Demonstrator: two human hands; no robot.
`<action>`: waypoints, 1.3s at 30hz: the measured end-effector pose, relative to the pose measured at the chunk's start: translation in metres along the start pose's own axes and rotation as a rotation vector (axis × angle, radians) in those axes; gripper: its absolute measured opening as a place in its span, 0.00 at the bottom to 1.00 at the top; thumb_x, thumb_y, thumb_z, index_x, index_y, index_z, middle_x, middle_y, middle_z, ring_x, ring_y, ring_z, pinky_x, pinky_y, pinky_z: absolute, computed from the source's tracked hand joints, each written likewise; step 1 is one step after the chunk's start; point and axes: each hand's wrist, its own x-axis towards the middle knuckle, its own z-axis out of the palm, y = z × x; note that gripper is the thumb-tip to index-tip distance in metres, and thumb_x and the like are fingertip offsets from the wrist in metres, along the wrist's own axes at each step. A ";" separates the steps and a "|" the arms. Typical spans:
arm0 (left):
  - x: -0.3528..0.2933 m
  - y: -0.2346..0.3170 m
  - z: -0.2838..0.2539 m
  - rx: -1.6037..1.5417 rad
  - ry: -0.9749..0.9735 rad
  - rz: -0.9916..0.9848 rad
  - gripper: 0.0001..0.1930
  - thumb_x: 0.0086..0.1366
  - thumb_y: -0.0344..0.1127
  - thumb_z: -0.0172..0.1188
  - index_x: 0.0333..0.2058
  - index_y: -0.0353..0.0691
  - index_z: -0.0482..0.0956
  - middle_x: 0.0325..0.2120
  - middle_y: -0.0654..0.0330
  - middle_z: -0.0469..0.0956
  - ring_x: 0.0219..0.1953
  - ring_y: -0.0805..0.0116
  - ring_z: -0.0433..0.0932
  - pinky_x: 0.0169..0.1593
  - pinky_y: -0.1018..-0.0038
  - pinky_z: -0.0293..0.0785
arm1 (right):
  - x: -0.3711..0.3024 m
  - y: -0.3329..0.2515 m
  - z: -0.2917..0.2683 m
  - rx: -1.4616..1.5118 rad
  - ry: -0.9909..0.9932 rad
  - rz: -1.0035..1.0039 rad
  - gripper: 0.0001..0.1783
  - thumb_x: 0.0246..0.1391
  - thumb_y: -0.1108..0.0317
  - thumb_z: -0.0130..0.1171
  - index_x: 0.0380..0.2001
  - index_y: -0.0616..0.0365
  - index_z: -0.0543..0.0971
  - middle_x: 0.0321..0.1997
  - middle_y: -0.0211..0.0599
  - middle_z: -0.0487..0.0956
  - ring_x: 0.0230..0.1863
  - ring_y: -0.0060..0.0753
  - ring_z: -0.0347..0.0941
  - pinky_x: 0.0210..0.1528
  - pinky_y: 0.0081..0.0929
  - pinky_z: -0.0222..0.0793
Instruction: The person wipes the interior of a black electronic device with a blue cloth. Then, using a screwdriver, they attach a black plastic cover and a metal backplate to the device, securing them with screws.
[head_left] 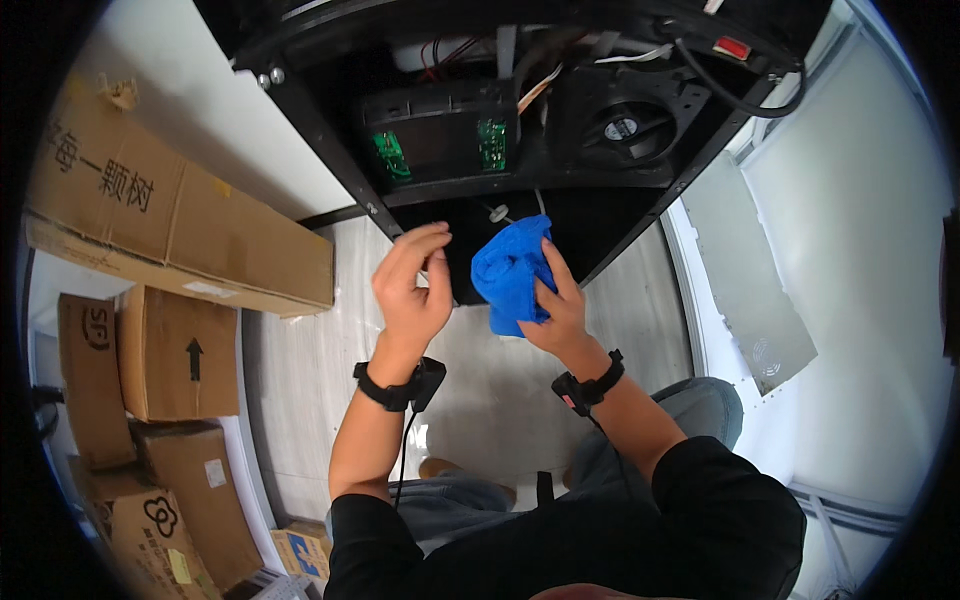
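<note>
Left of blue cloth (pixel 512 270), black-lettered brown carton (pixel 180 212)

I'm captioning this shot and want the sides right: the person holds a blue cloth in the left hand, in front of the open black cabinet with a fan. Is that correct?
Not quite: the head view shows the blue cloth in the right hand, not the left. The open black cabinet and fan are right.
</note>
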 end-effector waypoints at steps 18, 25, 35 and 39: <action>0.046 0.029 0.004 0.232 -0.121 0.076 0.16 0.56 0.19 0.55 0.44 0.33 0.77 0.43 0.49 0.73 0.37 0.66 0.75 0.27 0.81 0.70 | 0.057 0.016 -0.061 -0.377 0.325 0.041 0.19 0.28 0.75 0.63 0.32 0.50 0.81 0.59 0.42 0.72 0.24 0.37 0.67 0.26 0.26 0.66; 0.059 0.060 -0.005 0.282 -0.248 -0.124 0.19 0.54 0.18 0.53 0.47 0.34 0.77 0.43 0.48 0.73 0.44 0.58 0.76 0.29 0.78 0.73 | 0.072 -0.022 -0.126 -0.313 0.111 0.335 0.24 0.31 0.75 0.60 0.39 0.52 0.80 0.62 0.42 0.68 0.28 0.41 0.70 0.31 0.30 0.70; 0.114 0.218 -0.021 -0.672 -0.820 -0.927 0.28 0.57 0.21 0.61 0.57 0.40 0.67 0.57 0.59 0.67 0.57 0.68 0.67 0.60 0.70 0.61 | 0.173 -0.193 -0.261 0.032 -0.081 0.799 0.57 0.36 0.73 0.64 0.68 0.58 0.43 0.70 0.54 0.53 0.64 0.58 0.59 0.59 0.36 0.63; 0.157 0.319 -0.014 -0.924 -0.908 -0.911 0.30 0.57 0.23 0.62 0.58 0.33 0.62 0.55 0.54 0.67 0.58 0.63 0.66 0.62 0.66 0.60 | 0.214 -0.253 -0.315 0.038 -0.125 0.774 0.59 0.36 0.71 0.66 0.68 0.60 0.41 0.71 0.57 0.46 0.63 0.63 0.58 0.60 0.40 0.62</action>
